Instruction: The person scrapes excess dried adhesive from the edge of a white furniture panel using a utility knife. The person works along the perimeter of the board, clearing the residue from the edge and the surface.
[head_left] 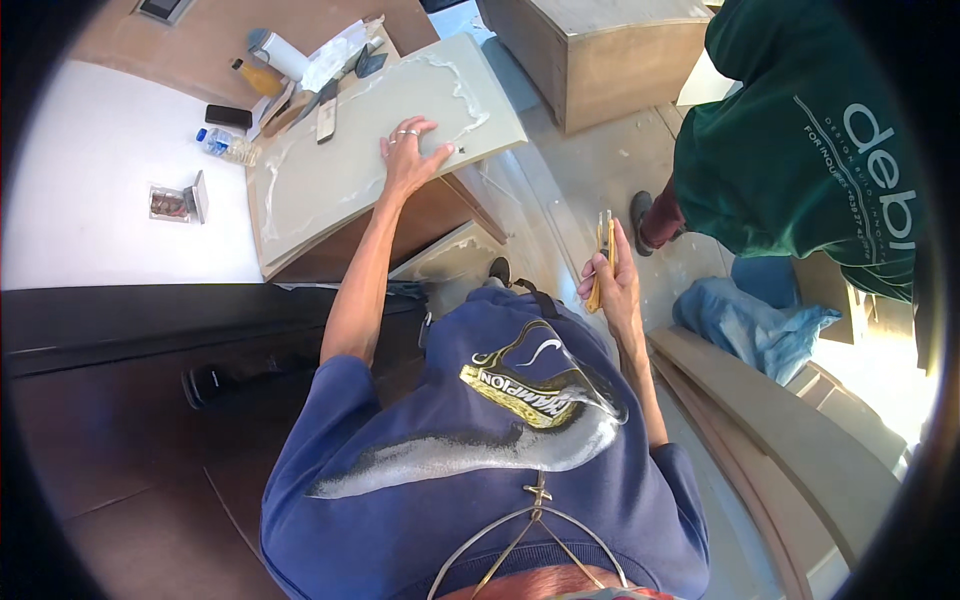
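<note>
1 left hand, spread, grasping nothing, resting on 1 pale board with white smears | 1 right hand, closed around 1 yellow tool, perhaps pliers (fingers partly cover it), right of the board | 1 scraper on the board | 1 plastic bottle beside it, left | 1 green-shirted co-worker, right

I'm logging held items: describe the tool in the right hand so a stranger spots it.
Find the navy shirt in the lower middle, then follow the right forearm up to the right hand. It grips a slim yellow tool whose two narrow ends point to the picture's top. That yellow sets it apart from the pale floor behind and the dark green shirt farther right.
</note>
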